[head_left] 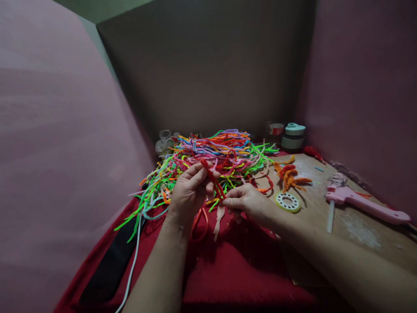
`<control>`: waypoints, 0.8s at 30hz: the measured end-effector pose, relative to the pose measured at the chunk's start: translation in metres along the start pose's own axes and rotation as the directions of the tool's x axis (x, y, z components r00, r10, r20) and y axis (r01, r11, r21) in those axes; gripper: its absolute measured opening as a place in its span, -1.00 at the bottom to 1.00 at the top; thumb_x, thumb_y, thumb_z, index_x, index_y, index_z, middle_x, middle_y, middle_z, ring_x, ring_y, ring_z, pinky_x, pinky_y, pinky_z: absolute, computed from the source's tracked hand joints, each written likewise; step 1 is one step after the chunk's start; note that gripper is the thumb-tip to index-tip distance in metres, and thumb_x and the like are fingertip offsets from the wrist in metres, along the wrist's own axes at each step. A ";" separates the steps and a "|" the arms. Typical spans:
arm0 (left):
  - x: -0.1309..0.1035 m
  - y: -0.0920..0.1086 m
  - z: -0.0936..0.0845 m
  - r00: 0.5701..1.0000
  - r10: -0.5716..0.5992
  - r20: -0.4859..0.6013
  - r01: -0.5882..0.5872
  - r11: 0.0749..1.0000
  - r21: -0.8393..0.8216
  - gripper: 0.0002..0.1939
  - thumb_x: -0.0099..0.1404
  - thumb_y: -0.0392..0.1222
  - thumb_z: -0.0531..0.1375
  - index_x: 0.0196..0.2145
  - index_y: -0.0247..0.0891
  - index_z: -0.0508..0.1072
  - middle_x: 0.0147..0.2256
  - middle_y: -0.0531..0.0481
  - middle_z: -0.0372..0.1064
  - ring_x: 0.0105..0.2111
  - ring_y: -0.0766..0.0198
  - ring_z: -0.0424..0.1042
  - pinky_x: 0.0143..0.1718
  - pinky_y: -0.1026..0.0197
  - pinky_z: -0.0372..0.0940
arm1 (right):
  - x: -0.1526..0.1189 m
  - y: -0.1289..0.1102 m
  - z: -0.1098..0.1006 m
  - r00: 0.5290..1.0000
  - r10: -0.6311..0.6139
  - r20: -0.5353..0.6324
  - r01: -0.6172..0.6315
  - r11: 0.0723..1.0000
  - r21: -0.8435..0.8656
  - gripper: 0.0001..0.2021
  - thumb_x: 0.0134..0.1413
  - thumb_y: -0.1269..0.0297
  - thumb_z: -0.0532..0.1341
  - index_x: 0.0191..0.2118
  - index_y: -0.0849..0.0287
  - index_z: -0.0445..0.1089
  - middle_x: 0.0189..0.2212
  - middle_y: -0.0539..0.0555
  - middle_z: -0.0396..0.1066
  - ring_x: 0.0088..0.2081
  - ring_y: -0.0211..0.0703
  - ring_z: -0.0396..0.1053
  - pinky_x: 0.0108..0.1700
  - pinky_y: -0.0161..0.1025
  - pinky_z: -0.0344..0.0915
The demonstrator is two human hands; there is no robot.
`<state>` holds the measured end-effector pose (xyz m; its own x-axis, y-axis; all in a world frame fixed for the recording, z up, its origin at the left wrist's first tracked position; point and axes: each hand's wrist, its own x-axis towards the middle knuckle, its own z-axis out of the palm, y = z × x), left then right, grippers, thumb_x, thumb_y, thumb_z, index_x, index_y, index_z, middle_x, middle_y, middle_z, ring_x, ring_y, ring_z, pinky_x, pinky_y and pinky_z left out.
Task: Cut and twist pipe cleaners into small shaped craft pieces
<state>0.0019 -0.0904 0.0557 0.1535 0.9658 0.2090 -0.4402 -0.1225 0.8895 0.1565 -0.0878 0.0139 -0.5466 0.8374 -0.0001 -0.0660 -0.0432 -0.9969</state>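
Observation:
A red fuzzy stem [213, 179], folded or twisted into strands, runs between my two hands. My left hand [192, 189] pinches its upper end between thumb and fingers. Its lower end is gripped by the closed fingertips of my right hand [244, 201]. Behind them spreads a large pile of multicoloured fuzzy stems [221, 145]. Just below my hands, red scissor handles [199, 225] and a pale pink fuzzy piece [219, 221] rest on the red cloth [228, 274].
On the brown board [348, 221] at right are a pink glue gun [368, 204], a yellow-rimmed tape roll [288, 202] and orange-red twisted pieces [289, 176]. A teal-lidded jar [293, 137] stands behind. A black phone-like slab [109, 269] and a white cable [133, 269] lie left.

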 end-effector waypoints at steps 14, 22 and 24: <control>-0.002 0.005 0.001 0.997 0.012 -0.079 -0.003 0.994 0.113 -0.79 0.03 -0.22 0.27 -0.34 -0.34 0.41 -0.53 0.07 0.34 -0.71 0.54 0.16 -0.71 0.43 0.10 | 0.001 0.002 -0.002 0.995 0.068 0.070 -0.073 0.994 0.077 -0.80 -0.18 0.25 0.26 -0.57 0.32 0.37 -0.69 -0.03 0.30 -0.76 -0.39 0.18 -0.71 -0.39 0.03; 0.001 -0.001 0.011 0.971 0.086 -0.224 -0.053 0.988 0.148 -0.89 0.07 -0.24 0.18 -0.49 -0.28 0.28 -0.68 0.18 0.20 -0.80 0.52 0.05 -0.79 0.41 0.01 | 0.001 -0.001 0.000 0.999 0.038 0.024 -0.040 0.997 0.060 -0.80 -0.19 0.24 0.25 -0.54 0.32 0.39 -0.68 -0.02 0.31 -0.76 -0.40 0.18 -0.70 -0.38 0.05; 0.003 -0.006 0.010 0.951 0.139 -0.277 -0.084 0.976 0.199 -0.90 0.07 -0.25 0.16 -0.48 -0.27 0.26 -0.67 0.19 0.20 -0.80 0.53 0.05 -0.80 0.42 -0.03 | 0.001 -0.001 0.002 0.999 0.038 -0.002 -0.038 0.999 0.031 -0.81 -0.18 0.25 0.24 -0.56 0.32 0.39 -0.71 -0.04 0.28 -0.77 -0.40 0.16 -0.71 -0.39 0.05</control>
<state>0.0142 -0.0888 0.0555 -0.1605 0.9646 0.2092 -0.2665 -0.2464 0.9318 0.1546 -0.0878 0.0154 -0.5472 0.8362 -0.0382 -0.0706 -0.0917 -0.9933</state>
